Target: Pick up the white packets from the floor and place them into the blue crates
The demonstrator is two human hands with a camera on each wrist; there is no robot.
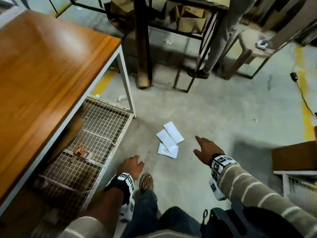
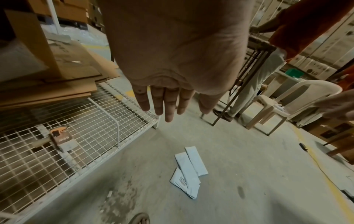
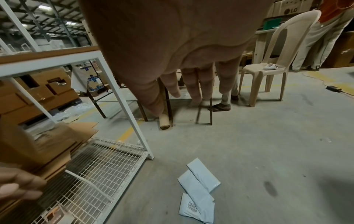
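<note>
Concrete floor point(image 1: 214, 114), grey and dusty, with faded yellow lines near the far and right edges. On its middle stretch, three white packets point(image 1: 169, 140) in a loose overlapping fan, flat, well apart from any crate; probably dropped there together, hence the overlap. Nearest one with a printed barcode label face up in the wrist views. No blue crates anywhere in view, so drop-off place unknown from here.

Along the left, a wooden-topped table point(image 1: 42, 69) on a white frame, its near right leg just beside the packets' patch of floor. Below the top, a white wire shelf point(image 1: 96, 127) with flattened cardboard stacked at its back and a small box near its front edge. Across the floor's far edge, dark metal frames, a rolled brown tube point(image 1: 143, 48) leaning upright, a beige plastic chair point(image 3: 268, 63), cartons, and another person's legs. A black cable near the right edge.

Right hand point(image 1: 208, 150) stretched forward above the floor, fingers spread and straight, holding nothing, just right of the packets: likely the reach before the pick. Left hand point(image 1: 132, 166) lower and nearer the body, beside the shelf's front corner, fingers relaxed, also empty, seemingly for balance in a stoop. A sandalled foot point(image 1: 146, 182) just behind it.

Task barely begun by the look of it: all three packets still down.
</note>
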